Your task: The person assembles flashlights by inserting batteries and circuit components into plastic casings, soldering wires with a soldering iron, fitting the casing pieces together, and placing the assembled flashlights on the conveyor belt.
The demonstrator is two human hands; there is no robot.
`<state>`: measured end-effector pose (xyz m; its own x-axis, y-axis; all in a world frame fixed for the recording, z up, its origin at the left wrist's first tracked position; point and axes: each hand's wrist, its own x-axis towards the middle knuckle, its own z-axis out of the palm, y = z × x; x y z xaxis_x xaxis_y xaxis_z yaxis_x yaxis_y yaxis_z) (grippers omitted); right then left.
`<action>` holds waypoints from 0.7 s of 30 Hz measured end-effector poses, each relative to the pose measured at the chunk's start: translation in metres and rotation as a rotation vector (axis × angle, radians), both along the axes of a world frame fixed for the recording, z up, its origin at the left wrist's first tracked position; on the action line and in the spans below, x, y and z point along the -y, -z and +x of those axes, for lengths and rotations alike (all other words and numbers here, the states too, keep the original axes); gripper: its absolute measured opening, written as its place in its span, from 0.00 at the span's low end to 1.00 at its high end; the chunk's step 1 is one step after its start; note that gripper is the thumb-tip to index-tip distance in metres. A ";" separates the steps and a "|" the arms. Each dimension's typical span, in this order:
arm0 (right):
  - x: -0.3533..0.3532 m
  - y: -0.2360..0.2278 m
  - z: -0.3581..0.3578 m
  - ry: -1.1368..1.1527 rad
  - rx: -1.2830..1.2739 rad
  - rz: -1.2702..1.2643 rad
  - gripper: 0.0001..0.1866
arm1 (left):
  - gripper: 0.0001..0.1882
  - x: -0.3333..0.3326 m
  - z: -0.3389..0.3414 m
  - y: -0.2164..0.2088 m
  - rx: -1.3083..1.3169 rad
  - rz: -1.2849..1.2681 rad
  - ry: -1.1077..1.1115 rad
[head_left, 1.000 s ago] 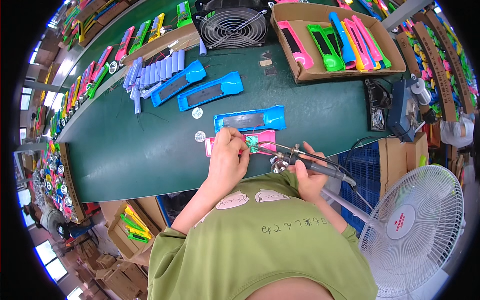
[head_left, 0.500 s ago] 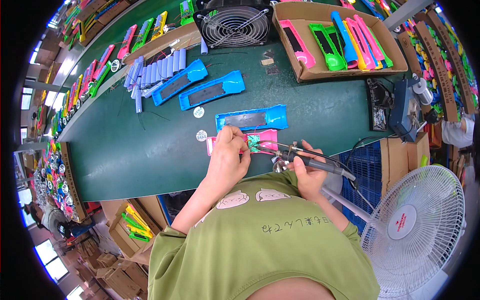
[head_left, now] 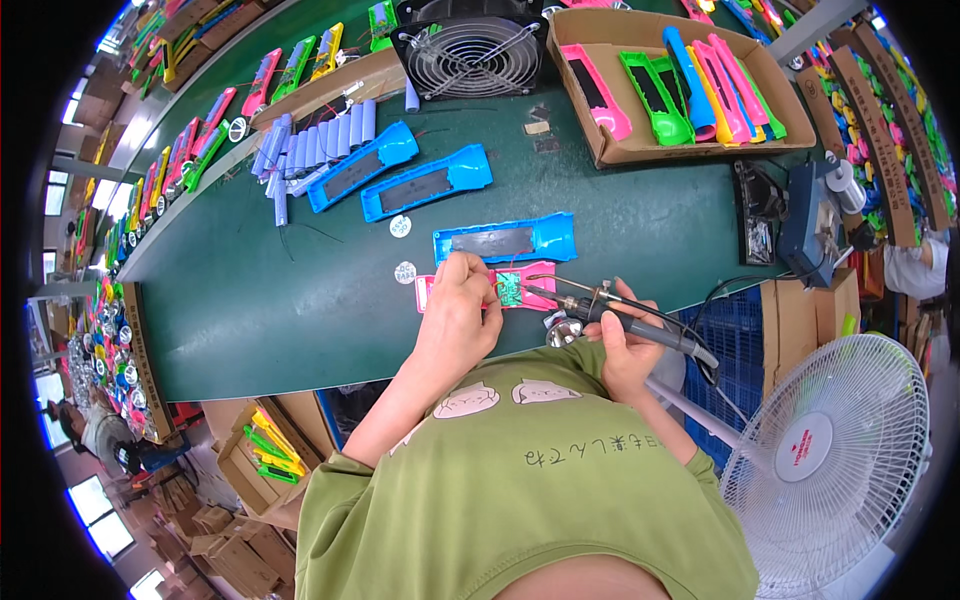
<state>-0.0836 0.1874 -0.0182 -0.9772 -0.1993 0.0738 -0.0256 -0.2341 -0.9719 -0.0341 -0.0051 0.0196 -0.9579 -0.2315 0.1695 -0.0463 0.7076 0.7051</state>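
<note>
A pink flashlight housing [head_left: 541, 273] lies open on the bench, with a green circuit board [head_left: 510, 289] inside it. My left hand [head_left: 458, 312] rests over the housing's left part, its fingers pinched at the board's left edge; whatever they hold is hidden. In my right hand [head_left: 630, 356] is a soldering iron [head_left: 640, 327] with a thin metal tube along it. Its tip points left, over the right side of the board. Under the iron sits a shiny round reflector [head_left: 564, 332]. A blue housing half [head_left: 552, 236] lies just beyond the pink one.
Two blue housing halves [head_left: 430, 187] and bundled purple battery cells [head_left: 335, 135] lie farther left. A black fan [head_left: 470, 58] stands at the back, beside a cardboard box [head_left: 600, 150] of coloured housings. On the right are a blue soldering station [head_left: 812, 215] and a white fan [head_left: 825, 465].
My right hand and the soldering iron have shifted slightly right, drawing the tip back from the middle of the board. My left hand stays in nearly the same place.
</note>
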 end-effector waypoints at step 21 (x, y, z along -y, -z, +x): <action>-0.006 -0.004 0.005 -0.084 0.031 -0.047 0.11 | 0.18 0.002 0.095 0.032 -0.057 1.435 -0.595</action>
<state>-0.0785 0.1934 -0.0143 -0.9592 -0.2773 0.0548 0.0261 -0.2796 -0.9598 0.0608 -0.0068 -0.0122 -0.6725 -0.5568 -0.4876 -0.0156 -0.6479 0.7615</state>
